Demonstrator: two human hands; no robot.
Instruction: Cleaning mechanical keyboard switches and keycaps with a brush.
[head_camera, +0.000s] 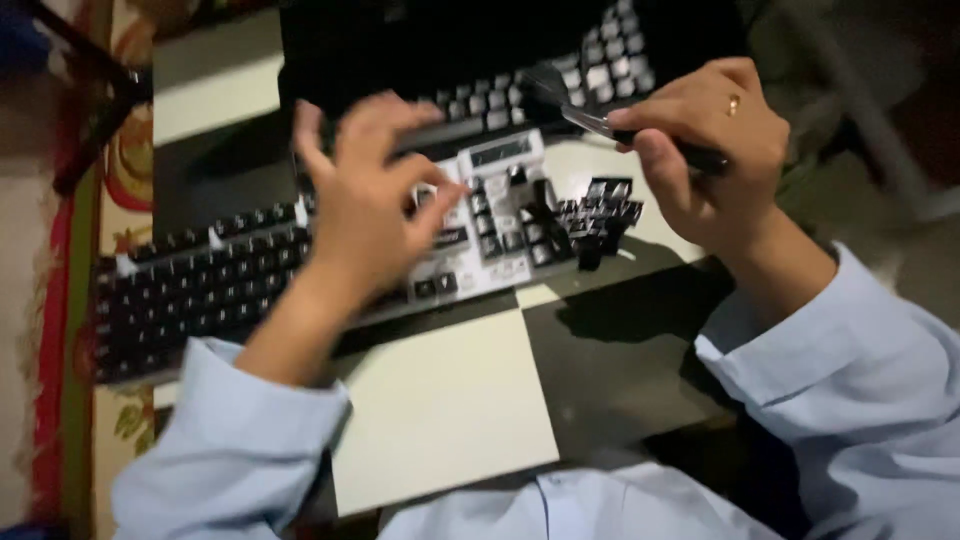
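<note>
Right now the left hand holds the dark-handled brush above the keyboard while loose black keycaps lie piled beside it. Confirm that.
Not quite: the head view shows the dark-handled brush in the right hand, not the left. The left hand hovers with fingers spread over the keyboard, holding no brush. The loose black keycaps do lie piled beside it.

The keyboard across the middle of the frame is black with black keys, and its stripped section near the centre shows a white plate. Loose keycaps right of centre are black with pale tops. The table top is a checker of cream and black squares. Both sleeves along the bottom edge are pale blue. A gold ring sits at the upper right. The rug at the left edge is cream with red and green floral patterning.
</note>
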